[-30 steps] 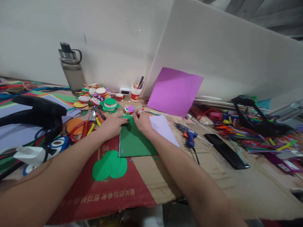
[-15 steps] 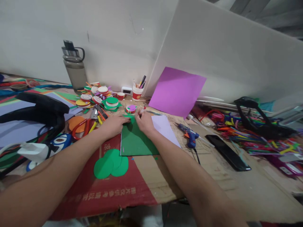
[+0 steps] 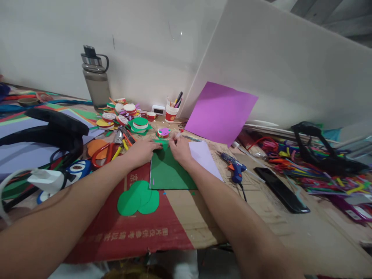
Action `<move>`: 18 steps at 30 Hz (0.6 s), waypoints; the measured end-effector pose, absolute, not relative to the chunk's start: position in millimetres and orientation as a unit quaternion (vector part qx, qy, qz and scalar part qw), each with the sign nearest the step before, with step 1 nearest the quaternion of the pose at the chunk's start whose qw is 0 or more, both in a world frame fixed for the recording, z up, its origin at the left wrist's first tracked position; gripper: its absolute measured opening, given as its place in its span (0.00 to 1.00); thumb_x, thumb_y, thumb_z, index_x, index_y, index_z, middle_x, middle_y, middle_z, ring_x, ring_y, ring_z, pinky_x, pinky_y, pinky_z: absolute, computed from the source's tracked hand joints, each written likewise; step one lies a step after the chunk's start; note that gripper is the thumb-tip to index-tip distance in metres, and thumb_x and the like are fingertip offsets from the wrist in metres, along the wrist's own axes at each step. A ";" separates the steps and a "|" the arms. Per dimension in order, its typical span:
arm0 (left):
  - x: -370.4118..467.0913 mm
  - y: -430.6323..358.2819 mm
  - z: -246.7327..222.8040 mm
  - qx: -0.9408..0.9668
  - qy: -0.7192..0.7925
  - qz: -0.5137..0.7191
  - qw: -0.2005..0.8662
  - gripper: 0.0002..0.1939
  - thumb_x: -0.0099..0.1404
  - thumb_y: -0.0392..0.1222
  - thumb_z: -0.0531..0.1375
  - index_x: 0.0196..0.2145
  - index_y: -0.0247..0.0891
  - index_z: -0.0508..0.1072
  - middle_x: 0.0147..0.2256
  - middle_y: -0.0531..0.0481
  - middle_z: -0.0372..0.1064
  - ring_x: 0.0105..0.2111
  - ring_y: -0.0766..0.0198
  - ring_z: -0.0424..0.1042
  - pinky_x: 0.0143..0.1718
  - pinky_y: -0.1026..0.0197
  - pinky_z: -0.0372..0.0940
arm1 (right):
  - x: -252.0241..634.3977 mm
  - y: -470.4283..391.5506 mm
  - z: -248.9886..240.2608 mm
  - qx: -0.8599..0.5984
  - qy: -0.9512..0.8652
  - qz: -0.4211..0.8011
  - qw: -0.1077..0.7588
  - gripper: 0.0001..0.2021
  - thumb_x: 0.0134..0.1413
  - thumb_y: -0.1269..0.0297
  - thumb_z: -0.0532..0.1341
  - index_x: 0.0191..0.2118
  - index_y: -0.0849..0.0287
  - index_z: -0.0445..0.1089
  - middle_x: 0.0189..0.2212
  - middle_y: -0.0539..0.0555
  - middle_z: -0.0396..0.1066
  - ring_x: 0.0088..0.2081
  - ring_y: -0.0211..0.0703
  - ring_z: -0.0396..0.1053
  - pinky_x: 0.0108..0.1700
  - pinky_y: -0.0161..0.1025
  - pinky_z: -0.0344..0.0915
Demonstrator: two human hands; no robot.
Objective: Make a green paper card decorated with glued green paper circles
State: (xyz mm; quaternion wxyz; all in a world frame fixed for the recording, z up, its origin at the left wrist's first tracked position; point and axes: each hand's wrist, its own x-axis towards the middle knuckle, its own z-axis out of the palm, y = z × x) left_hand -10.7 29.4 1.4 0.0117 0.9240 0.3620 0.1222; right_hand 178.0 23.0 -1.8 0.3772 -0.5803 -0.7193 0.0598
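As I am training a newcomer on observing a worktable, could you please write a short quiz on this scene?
1. Multiple choice: which side's hand holds the red-ended, pen-like tool? a) left; b) right; c) both.
2. True or false: the green circles lie on the red part of the cardboard.
3. Fill the gap: the blue glue gun lies between the lavender sheet and the black ____.

Key: 1. b, the right hand; 2. true; 3. phone.
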 end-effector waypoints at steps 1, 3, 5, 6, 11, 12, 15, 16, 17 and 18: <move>-10.8 29.4 1.2 0.924 0.363 0.122 0.011 0.28 0.55 0.26 0.51 0.52 0.38 0.74 0.52 0.50 0.72 0.53 0.58 0.67 0.56 0.56 0.61 | 178.6 23.5 -2.2 -0.579 -0.714 0.062 0.387 0.09 0.55 0.67 0.51 0.25 0.57 0.63 0.22 0.53 0.67 0.27 0.43 0.64 0.36 0.39 0.60; -10.9 29.6 0.6 0.924 0.364 0.120 0.010 0.28 0.55 0.26 0.51 0.52 0.38 0.74 0.53 0.51 0.72 0.53 0.59 0.66 0.57 0.57 0.60 | 179.9 24.6 -3.0 -0.577 -0.706 0.065 0.406 0.09 0.56 0.66 0.52 0.26 0.57 0.63 0.22 0.52 0.67 0.28 0.42 0.64 0.37 0.39 0.60; -11.0 30.4 -0.3 0.924 0.363 0.118 0.009 0.28 0.55 0.26 0.51 0.51 0.38 0.74 0.53 0.52 0.71 0.54 0.59 0.66 0.57 0.57 0.60 | 180.7 25.3 -3.7 -0.573 -0.703 0.069 0.415 0.09 0.57 0.65 0.52 0.27 0.57 0.63 0.23 0.52 0.68 0.28 0.42 0.65 0.37 0.38 0.60; -11.0 30.9 -0.8 0.925 0.363 0.117 0.007 0.28 0.55 0.26 0.51 0.51 0.39 0.74 0.53 0.52 0.71 0.54 0.59 0.66 0.57 0.57 0.60 | 180.8 25.5 -3.9 -0.570 -0.705 0.074 0.415 0.09 0.57 0.64 0.52 0.28 0.57 0.63 0.23 0.52 0.68 0.29 0.42 0.65 0.38 0.38 0.60; -10.7 32.0 -2.0 0.924 0.363 0.115 0.003 0.28 0.56 0.27 0.52 0.52 0.39 0.74 0.52 0.51 0.72 0.53 0.57 0.66 0.56 0.55 0.61 | 179.2 24.3 -4.3 -0.564 -0.720 0.080 0.397 0.08 0.58 0.65 0.51 0.29 0.57 0.64 0.24 0.52 0.68 0.28 0.43 0.65 0.36 0.39 0.60; -10.6 31.8 -1.7 0.924 0.365 0.117 0.006 0.28 0.56 0.27 0.52 0.52 0.39 0.74 0.52 0.51 0.72 0.53 0.57 0.66 0.56 0.55 0.61 | 178.9 23.9 -4.2 -0.564 -0.722 0.076 0.393 0.08 0.57 0.65 0.51 0.29 0.57 0.64 0.23 0.52 0.68 0.28 0.43 0.65 0.36 0.39 0.60; -10.1 30.8 -0.3 0.923 0.367 0.117 0.014 0.27 0.56 0.28 0.51 0.52 0.39 0.74 0.52 0.52 0.72 0.53 0.58 0.67 0.56 0.56 0.61 | 178.5 23.1 -4.0 -0.563 -0.726 0.068 0.389 0.08 0.57 0.66 0.51 0.29 0.57 0.63 0.24 0.53 0.67 0.28 0.43 0.65 0.36 0.40 0.61; -9.9 30.5 0.2 0.923 0.367 0.116 0.015 0.27 0.56 0.28 0.51 0.52 0.39 0.74 0.52 0.52 0.72 0.53 0.58 0.67 0.57 0.56 0.61 | 178.5 22.9 -3.9 -0.564 -0.726 0.067 0.388 0.08 0.57 0.66 0.51 0.29 0.57 0.63 0.24 0.53 0.67 0.28 0.43 0.65 0.36 0.40 0.61; -9.8 30.2 0.7 0.923 0.368 0.114 0.014 0.27 0.56 0.28 0.51 0.52 0.39 0.74 0.53 0.52 0.72 0.53 0.58 0.67 0.57 0.56 0.60 | 178.5 22.6 -3.7 -0.565 -0.726 0.065 0.387 0.08 0.57 0.67 0.51 0.29 0.57 0.63 0.24 0.53 0.67 0.28 0.44 0.65 0.36 0.40 0.61; -9.7 30.2 1.1 0.923 0.368 0.111 0.013 0.28 0.56 0.28 0.51 0.52 0.39 0.74 0.53 0.53 0.71 0.53 0.59 0.67 0.58 0.56 0.60 | 178.5 22.4 -3.5 -0.567 -0.725 0.063 0.386 0.08 0.57 0.67 0.51 0.29 0.57 0.62 0.24 0.53 0.67 0.29 0.44 0.65 0.37 0.40 0.61</move>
